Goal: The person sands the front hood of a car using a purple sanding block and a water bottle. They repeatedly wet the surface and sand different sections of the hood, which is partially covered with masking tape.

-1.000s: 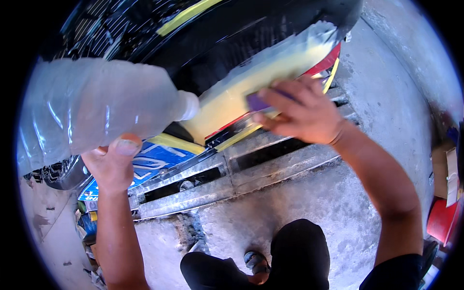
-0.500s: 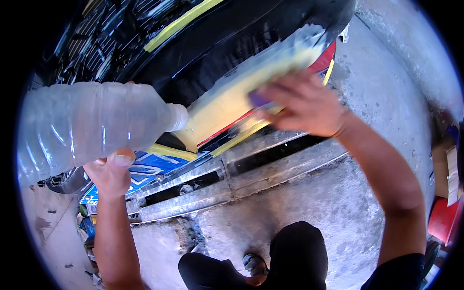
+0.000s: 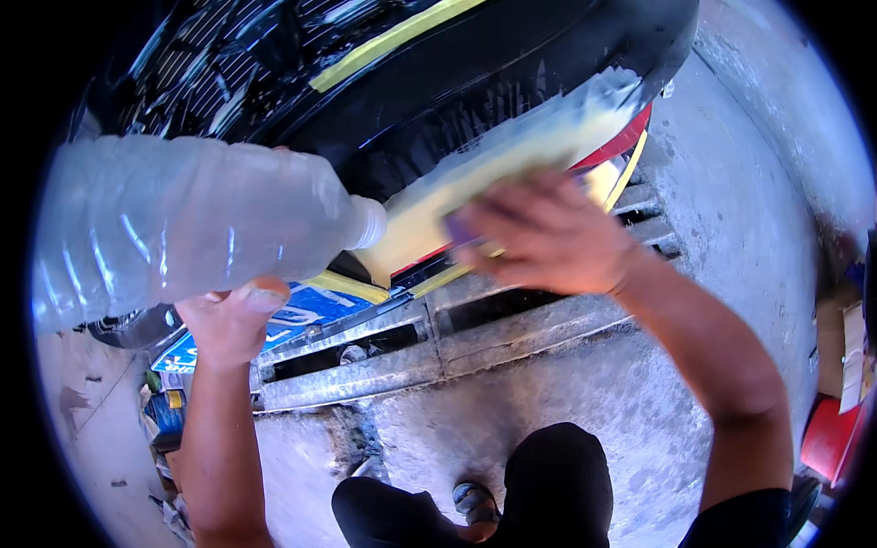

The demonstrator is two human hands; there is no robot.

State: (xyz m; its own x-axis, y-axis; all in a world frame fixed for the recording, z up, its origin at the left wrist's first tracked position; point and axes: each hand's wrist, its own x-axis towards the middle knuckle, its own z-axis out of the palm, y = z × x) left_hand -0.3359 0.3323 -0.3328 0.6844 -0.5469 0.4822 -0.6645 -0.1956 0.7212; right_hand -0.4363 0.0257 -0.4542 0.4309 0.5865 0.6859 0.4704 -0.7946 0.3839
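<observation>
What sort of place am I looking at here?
Probably a car repair or body shop: a black bumper carries a pale patch, yellow tape is stuck along the car, and what looks like a slotted drain crosses the concrete floor.

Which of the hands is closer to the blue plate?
Left. The left hand overlaps the blue plate in this view; the right hand is farther off, to the plate's right.

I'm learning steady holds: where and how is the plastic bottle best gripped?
Probably grip the bottle by its broad body, from underneath, as the left hand does: it is held sideways, neck pointing right, and that narrower end offers less hold.
</observation>
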